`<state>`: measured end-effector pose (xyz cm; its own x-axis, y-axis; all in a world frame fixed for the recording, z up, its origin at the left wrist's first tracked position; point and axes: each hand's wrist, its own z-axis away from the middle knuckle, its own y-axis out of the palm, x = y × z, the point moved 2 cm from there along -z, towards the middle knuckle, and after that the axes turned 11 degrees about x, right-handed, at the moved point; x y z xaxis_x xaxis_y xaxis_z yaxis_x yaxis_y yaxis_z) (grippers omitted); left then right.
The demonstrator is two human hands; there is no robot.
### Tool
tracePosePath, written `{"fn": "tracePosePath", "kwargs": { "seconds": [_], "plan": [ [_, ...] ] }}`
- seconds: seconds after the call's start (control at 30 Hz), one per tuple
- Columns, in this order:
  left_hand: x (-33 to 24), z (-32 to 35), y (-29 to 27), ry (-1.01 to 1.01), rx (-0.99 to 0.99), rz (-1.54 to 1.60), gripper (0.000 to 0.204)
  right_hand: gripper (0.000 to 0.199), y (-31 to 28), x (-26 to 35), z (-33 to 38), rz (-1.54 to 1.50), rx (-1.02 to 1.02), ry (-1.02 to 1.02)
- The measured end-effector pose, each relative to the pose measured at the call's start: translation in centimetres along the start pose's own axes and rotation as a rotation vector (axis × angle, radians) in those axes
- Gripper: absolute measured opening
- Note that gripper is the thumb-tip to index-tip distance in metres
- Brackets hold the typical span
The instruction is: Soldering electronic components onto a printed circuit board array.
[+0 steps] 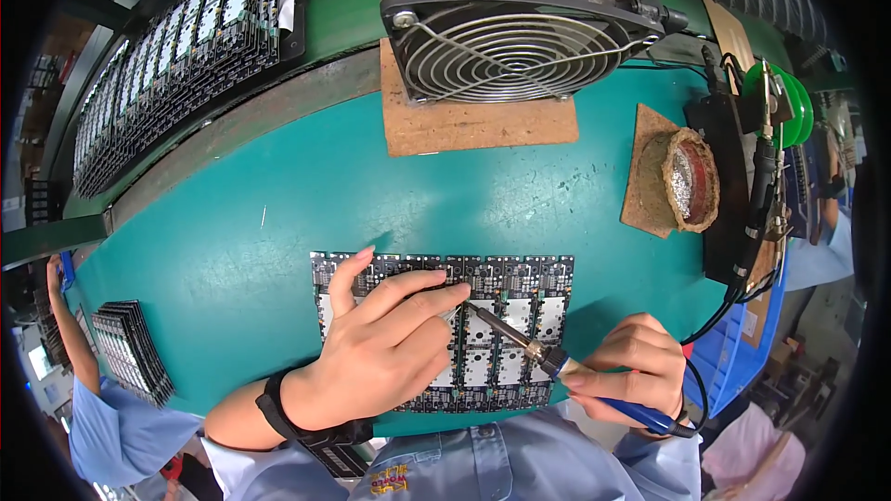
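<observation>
A panel of black circuit boards with white patches [510,365] lies flat before me on the green mat. My left hand [385,343] rests over its left half, little finger raised, the other visible fingers reaching toward the middle. Under the index finger a thin silvery sliver shows; the thumb is hidden, so I cannot make out what is pinched there. In my right hand [636,366] is a soldering iron [529,345] with a blue handle, gripped like a pen. Its tip meets the board area right beside my left fingertips.
A fan with a wire guard [520,60] stands on a brown board behind. To the right are a round, crusted solder-tip tray [691,181], a black box, a green spool [792,104] and a blue bin. Stacked circuit boards [133,348] lie left; more fill a rack [186,56]. Another person's arm [79,343] reaches in at left.
</observation>
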<state>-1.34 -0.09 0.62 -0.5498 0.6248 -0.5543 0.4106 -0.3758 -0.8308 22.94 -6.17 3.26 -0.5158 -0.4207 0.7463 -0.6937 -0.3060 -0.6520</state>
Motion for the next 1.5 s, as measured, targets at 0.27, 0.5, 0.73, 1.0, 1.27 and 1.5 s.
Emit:
{"fn": "tracePosePath", "kwargs": {
  "seconds": [0.27,0.5,0.73,1.0,1.27,1.5],
  "plan": [
    [0.0,0.0,0.0,-0.003,0.000,-0.002,0.019,0.024,-0.1,0.4,0.8,-0.047,-0.029,-0.031],
    [0.1,0.0,0.1,0.000,-0.004,0.013,0.018,0.030,1.7,-1.7,4.8,0.150,-0.983,0.427],
    [0.2,0.1,0.1,-0.008,-0.023,0.014,0.017,0.026,0.9,-0.6,5.1,-0.169,-0.735,0.328],
    [0.1,0.1,0.3,-0.003,-0.025,0.007,0.018,0.020,0.3,0.4,0.9,-0.173,-0.133,0.063],
    [0.1,0.0,0.3,-0.005,-0.026,0.002,0.018,0.021,0.4,0.0,0.0,-0.157,-0.092,0.090],
    [0.1,0.0,0.5,-0.009,-0.029,-0.003,0.018,0.019,-0.2,0.7,-0.2,-0.076,-0.009,0.069]
  ]
}}
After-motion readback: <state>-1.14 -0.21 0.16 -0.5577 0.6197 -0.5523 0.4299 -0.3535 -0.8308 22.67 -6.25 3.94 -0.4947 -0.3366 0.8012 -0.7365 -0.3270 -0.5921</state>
